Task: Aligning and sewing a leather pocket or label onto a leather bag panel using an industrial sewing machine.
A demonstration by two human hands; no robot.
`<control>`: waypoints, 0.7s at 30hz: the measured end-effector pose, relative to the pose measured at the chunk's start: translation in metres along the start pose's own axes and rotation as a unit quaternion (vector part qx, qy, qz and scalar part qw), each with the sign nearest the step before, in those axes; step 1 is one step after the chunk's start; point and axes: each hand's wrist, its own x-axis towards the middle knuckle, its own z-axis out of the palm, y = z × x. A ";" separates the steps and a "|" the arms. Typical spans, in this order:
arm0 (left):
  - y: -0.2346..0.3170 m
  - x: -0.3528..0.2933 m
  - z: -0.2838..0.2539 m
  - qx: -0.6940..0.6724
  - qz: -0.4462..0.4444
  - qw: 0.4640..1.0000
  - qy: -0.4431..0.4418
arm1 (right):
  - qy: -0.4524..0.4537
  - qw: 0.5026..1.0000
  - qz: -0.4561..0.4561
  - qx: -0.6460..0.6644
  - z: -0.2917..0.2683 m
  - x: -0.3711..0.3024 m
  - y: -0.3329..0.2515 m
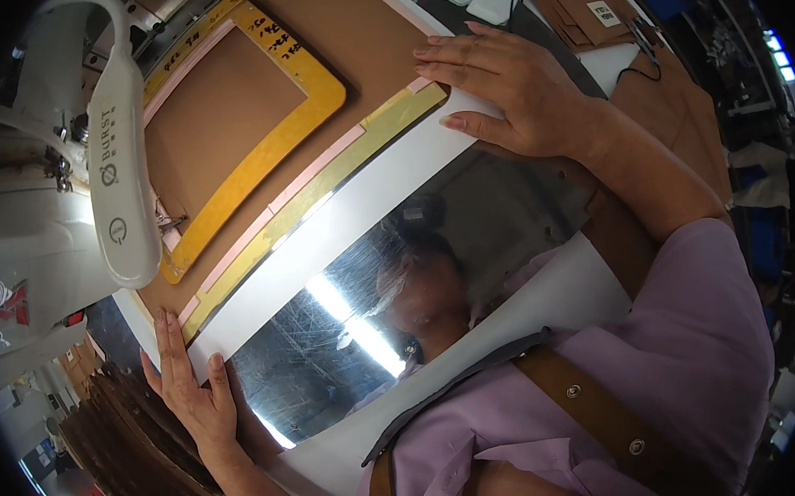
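A brown sheet (373, 28) lies in front of me. Along its near edge runs a yellow strip (319, 182) with pale pink pieces on it. My left hand (194, 391) rests at the strip's left end, fingers stretched out and thumb apart. At the right end my right hand (515, 88) lies with fingers extended over the sheet's corner, thumb on the white band (350, 222). A yellow frame (272, 169) with dark handwriting and pink edging sits on the brown sheet, beyond the strip. Both palms' undersides are hidden.
A shiny, scratched metal plate (496, 213) lies nearest my body, reflecting lights. A white lamp head (122, 166) hangs at the left over the frame. Curved brown sheets (140, 450) are stacked at lower left. Brown pieces with a white label (602, 13) and a black cable lie at upper right.
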 end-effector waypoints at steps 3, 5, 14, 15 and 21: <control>-0.002 -0.001 0.001 -0.044 -0.012 0.999 0.010 | 0.006 1.000 -0.003 -0.016 -0.005 0.000 -0.007; -0.006 -0.002 0.005 -0.044 -0.013 0.999 0.014 | -0.005 1.000 0.000 -0.021 -0.008 0.002 -0.016; -0.020 -0.015 -0.003 -0.040 -0.027 0.998 0.040 | -0.002 1.000 0.003 -0.005 -0.012 0.006 -0.035; -0.020 -0.016 -0.004 -0.039 -0.026 0.998 0.041 | 0.000 1.000 0.006 -0.003 -0.013 0.006 -0.036; -0.014 -0.026 -0.010 -0.042 -0.030 0.998 0.047 | 0.019 1.000 0.001 0.010 -0.020 0.001 -0.040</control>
